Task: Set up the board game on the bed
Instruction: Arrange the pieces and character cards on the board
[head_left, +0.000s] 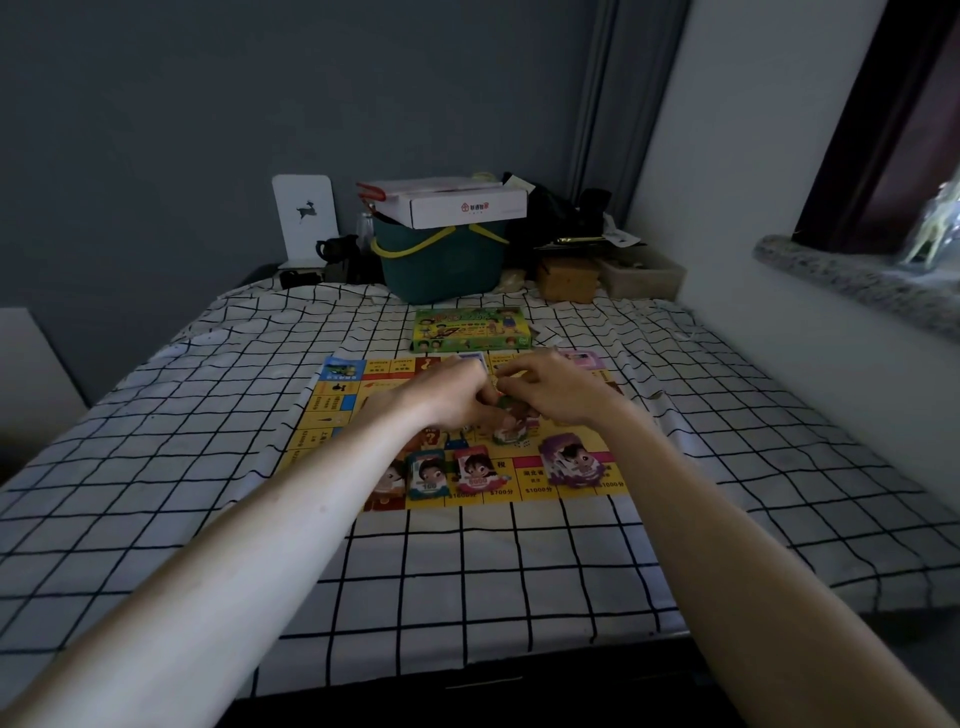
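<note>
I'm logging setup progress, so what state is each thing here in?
Game board: unfolded, flat on the bed.
Game box: lying beyond the board; open or closed, cannot tell.
Character pieces: standing along the board's near edge.
Left hand: pinching a small piece.
Right hand: grip on the same piece.
White carton: closed, atop the green basket.

Two bare arms come in from the near edge, one from the left and one from the right. No sleeves show on them at all. They are long and smooth, wide near the camera and thin at the wrists. The left hand (457, 397) and the right hand (553, 387) are bare too. No rings, watch, bands or gloves can be seen. The room is dim, so small marks are hard to make out.
</note>
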